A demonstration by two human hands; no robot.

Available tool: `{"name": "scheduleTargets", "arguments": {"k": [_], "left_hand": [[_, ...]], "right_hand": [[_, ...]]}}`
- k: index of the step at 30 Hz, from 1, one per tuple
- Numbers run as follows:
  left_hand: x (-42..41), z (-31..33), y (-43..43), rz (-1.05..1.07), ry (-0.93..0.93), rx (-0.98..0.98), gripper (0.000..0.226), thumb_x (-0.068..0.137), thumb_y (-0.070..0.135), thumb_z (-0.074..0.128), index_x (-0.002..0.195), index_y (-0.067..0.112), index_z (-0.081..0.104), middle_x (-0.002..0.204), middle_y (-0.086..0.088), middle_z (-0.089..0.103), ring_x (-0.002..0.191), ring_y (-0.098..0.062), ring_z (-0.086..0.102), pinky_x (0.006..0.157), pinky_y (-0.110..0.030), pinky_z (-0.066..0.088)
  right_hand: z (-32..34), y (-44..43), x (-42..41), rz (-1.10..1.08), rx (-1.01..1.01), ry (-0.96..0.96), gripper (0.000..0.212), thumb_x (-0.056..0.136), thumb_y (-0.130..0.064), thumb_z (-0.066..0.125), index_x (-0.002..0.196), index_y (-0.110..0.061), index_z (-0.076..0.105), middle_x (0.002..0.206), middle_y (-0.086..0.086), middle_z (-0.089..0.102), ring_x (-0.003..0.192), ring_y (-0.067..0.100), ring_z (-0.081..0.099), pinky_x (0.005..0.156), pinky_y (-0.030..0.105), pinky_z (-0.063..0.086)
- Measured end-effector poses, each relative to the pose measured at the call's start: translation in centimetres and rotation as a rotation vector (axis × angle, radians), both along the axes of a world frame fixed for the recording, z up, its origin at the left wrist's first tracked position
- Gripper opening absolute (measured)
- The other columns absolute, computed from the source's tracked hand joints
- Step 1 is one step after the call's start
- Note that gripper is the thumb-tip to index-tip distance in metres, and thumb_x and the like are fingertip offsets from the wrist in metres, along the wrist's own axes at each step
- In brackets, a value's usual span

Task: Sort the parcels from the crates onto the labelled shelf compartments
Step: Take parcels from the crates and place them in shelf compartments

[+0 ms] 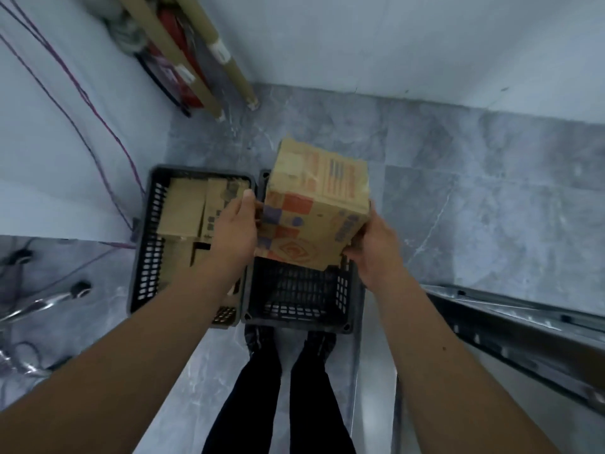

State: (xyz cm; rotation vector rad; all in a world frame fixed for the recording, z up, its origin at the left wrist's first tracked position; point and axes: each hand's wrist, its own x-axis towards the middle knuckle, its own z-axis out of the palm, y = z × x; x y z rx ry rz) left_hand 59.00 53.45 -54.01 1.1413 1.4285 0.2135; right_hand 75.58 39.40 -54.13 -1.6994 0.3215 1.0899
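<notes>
A large cardboard parcel [316, 204] with orange and purple print hangs tilted above the right black crate [342, 290]. My left hand [237, 224] holds its left side and my right hand [376, 244] grips its lower right corner. The near part of the right crate shows a bare mesh floor; the rest is hidden by the parcel. The left black crate [145, 257] holds several brown cardboard parcels [183, 211], partly covered by my left forearm.
Both crates stand side by side on the grey tiled floor, just ahead of my feet [288, 342]. A metal shelf frame [517, 326] runs along the right. Cardboard tubes [183, 57] lean in the far corner. Cables [29, 322] lie at left.
</notes>
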Motion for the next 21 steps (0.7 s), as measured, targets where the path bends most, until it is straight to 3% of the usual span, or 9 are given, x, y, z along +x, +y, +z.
{"name": "scheduleTargets", "arguments": {"k": [3, 6, 9, 13, 17, 21], "left_hand": [[0.6, 7.5, 0.7, -0.07, -0.093, 0.067, 0.049, 0.09, 0.07, 0.054, 0.118, 0.032, 0.07, 0.113, -0.001, 0.077, 0.105, -0.023, 0.074, 0.095, -0.055, 0.06], [0.8, 14.4, 1.3, -0.178, -0.156, 0.125, 0.022, 0.107, 0.043, 0.055, 0.111, 0.035, 0.075, 0.103, 0.009, 0.08, 0.095, -0.008, 0.076, 0.083, -0.033, 0.063], [1.1, 21.1, 2.1, -0.245, -0.225, 0.159, 0.025, 0.108, 0.032, 0.055, 0.121, 0.026, 0.075, 0.108, 0.006, 0.08, 0.098, -0.011, 0.075, 0.083, -0.029, 0.059], [1.5, 29.8, 4.8, -0.282, -0.291, 0.318, 0.027, 0.107, 0.014, 0.055, 0.13, 0.019, 0.069, 0.102, 0.014, 0.073, 0.08, 0.011, 0.068, 0.067, -0.006, 0.051], [1.7, 37.7, 6.3, -0.297, -0.349, 0.422, 0.024, 0.108, 0.013, 0.053, 0.122, 0.016, 0.072, 0.081, 0.018, 0.074, 0.076, -0.001, 0.067, 0.064, -0.016, 0.052], [1.5, 44.7, 6.9, -0.234, -0.419, 0.524, 0.02, 0.109, 0.03, 0.053, 0.11, 0.027, 0.073, 0.092, 0.008, 0.076, 0.089, -0.017, 0.067, 0.07, -0.03, 0.052]], "right_hand": [[6.8, 0.1, 0.5, -0.007, 0.055, -0.036, 0.032, 0.106, -0.03, 0.051, 0.101, -0.016, 0.078, 0.103, 0.014, 0.078, 0.094, 0.033, 0.073, 0.083, 0.055, 0.061], [13.5, 0.2, 0.9, -0.011, 0.127, -0.084, 0.033, 0.106, -0.012, 0.048, 0.089, -0.012, 0.076, 0.084, 0.008, 0.078, 0.077, 0.024, 0.072, 0.073, 0.044, 0.058], [20.2, 0.2, 1.6, 0.053, 0.217, -0.181, 0.032, 0.104, -0.007, 0.046, 0.089, -0.003, 0.074, 0.083, 0.01, 0.076, 0.078, 0.024, 0.071, 0.07, 0.036, 0.055], [29.5, 1.5, 3.1, 0.099, 0.332, -0.313, 0.032, 0.1, -0.004, 0.048, 0.083, -0.01, 0.074, 0.071, 0.003, 0.072, 0.068, 0.016, 0.068, 0.057, 0.028, 0.054], [37.7, 2.9, 3.6, 0.142, 0.459, -0.396, 0.036, 0.095, 0.006, 0.043, 0.09, -0.008, 0.076, 0.07, 0.004, 0.072, 0.063, 0.015, 0.066, 0.054, 0.028, 0.052], [44.8, 3.9, 3.3, 0.169, 0.56, -0.471, 0.04, 0.092, 0.006, 0.045, 0.106, -0.008, 0.08, 0.093, 0.008, 0.08, 0.075, 0.016, 0.07, 0.065, 0.029, 0.054]]}}
